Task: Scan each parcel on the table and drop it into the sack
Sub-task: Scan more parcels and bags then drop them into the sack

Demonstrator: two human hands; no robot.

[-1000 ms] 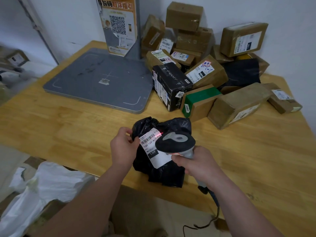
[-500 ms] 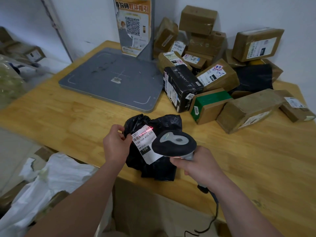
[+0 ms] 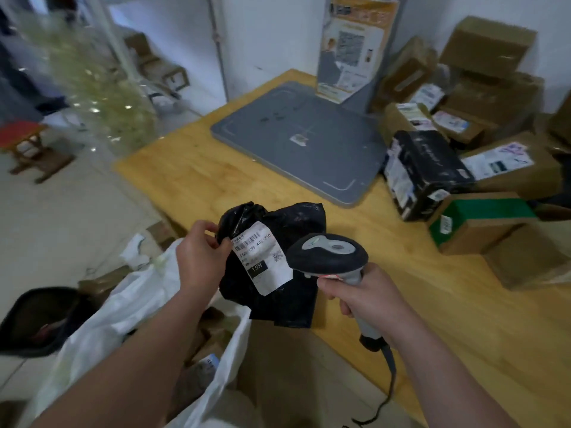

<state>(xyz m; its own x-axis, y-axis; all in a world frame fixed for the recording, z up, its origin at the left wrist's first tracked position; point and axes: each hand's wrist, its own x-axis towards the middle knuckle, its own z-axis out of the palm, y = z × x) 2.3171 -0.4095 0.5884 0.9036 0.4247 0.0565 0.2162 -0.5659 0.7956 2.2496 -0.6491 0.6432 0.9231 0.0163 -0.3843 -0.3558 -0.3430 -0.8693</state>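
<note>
The bag (image 3: 278, 267) is glossy black, its label (image 3: 262, 257) white with black barcode stripes and a black block reading 15H. The scanner (image 3: 329, 257) is black with a grey top. The table (image 3: 432, 304) is honey-yellow wood, the pad (image 3: 296, 140) flat grey. At lower left the sack (image 3: 123, 319) is white. At right, brown boxes (image 3: 488, 41), one box (image 3: 423, 171) black, another (image 3: 482, 211) green-topped.

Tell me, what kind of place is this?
Probably a parcel pickup or sorting point: labelled boxes piled on the table, a barcode scanner in the right hand, and a sack of parcels.
</note>
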